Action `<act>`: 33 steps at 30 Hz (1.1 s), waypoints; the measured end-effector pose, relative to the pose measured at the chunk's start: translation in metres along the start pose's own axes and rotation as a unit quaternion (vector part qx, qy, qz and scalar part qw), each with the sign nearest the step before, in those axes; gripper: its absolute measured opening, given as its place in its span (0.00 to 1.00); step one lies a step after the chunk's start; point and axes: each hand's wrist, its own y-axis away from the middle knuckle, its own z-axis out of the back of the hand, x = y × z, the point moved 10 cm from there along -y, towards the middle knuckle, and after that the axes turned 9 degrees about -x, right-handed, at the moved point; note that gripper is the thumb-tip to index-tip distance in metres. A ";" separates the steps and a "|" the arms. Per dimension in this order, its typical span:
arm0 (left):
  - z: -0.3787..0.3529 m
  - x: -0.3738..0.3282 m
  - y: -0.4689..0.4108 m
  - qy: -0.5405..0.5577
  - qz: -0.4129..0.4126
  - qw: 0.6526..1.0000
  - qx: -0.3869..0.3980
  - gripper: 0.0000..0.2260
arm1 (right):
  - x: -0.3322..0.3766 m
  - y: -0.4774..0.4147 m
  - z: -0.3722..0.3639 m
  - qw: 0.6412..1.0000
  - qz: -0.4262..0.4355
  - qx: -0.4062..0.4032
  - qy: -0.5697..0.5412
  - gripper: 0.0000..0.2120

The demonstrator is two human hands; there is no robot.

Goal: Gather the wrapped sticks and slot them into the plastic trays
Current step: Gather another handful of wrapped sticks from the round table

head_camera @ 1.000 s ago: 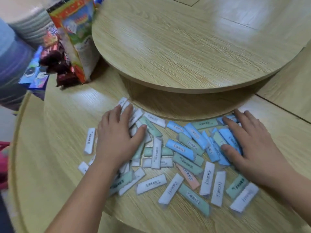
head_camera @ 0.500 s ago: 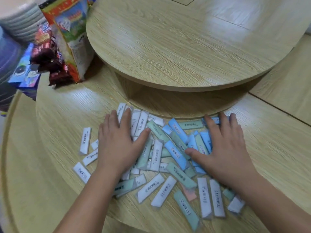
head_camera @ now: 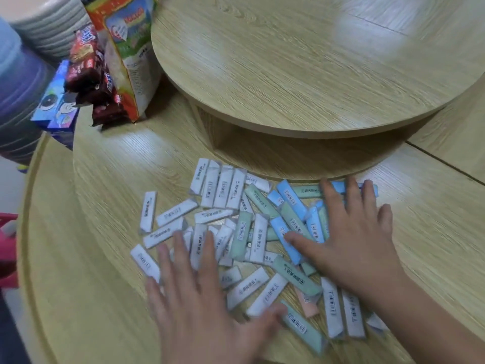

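Several wrapped sticks (head_camera: 252, 232) in white, blue, green and one pink wrapper lie heaped on the wooden table. My left hand (head_camera: 199, 306) lies flat, fingers spread, over the near left side of the heap, touching white sticks. Over the blue and green sticks on the right, my right hand (head_camera: 351, 232) presses down flat with straight fingers, its thumb pointing left across a blue stick (head_camera: 286, 237). A row of white sticks (head_camera: 220, 186) stands uncovered at the far side. No plastic tray is in view.
A raised round wooden turntable (head_camera: 315, 61) overhangs just behind the heap. Snack bags and a blue biscuit box (head_camera: 56, 109) stand at the far left beside a stack of bowls (head_camera: 44, 24). The table edge (head_camera: 29, 232) curves along the left.
My left hand has drawn back toward me, off the far white sticks and onto the near left of the heap. The right hand has pushed the blue and green sticks leftward, bunching the heap.
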 end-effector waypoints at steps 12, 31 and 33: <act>-0.061 -0.081 0.026 -0.070 -0.137 0.986 -0.057 0.58 | -0.041 -0.006 0.016 0.990 0.061 -0.063 -0.108 0.37; -0.049 -0.065 -0.039 -0.074 -0.071 0.994 -0.030 0.45 | -0.017 -0.002 0.010 0.992 0.021 -0.118 -0.032 0.41; -0.055 -0.079 -0.038 -0.057 -0.085 0.994 -0.022 0.45 | -0.016 -0.004 0.010 0.992 0.024 -0.117 -0.037 0.39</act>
